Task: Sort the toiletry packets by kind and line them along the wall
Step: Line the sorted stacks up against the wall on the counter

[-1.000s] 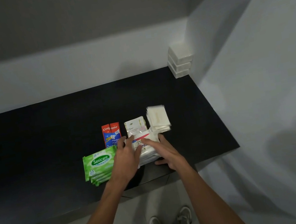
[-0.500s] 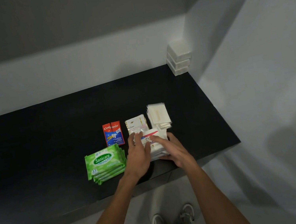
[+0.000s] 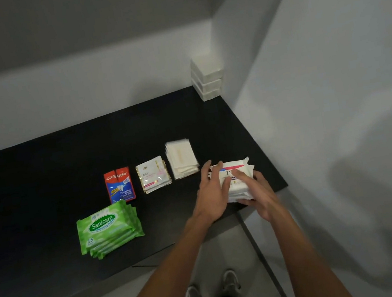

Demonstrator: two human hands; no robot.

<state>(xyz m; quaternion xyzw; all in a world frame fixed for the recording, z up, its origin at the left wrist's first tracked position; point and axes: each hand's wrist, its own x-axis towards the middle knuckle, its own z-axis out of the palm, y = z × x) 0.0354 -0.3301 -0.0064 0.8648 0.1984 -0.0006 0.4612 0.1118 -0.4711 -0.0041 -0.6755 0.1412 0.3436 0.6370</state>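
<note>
Green wipes packs (image 3: 109, 228), red toothpaste packets (image 3: 119, 184), small Dove sachets (image 3: 153, 174), plain white packets (image 3: 182, 158) and white Dove packs (image 3: 236, 176) lie in piles.

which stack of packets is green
The Sanicare wipes stack, nearest the counter's front edge at left; the other stacks are red-and-blue or white.

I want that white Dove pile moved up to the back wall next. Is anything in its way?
Nothing visible. Both hands hold the Dove pile; the black counter beyond it is bare up to the white boxes in the corner.
</note>
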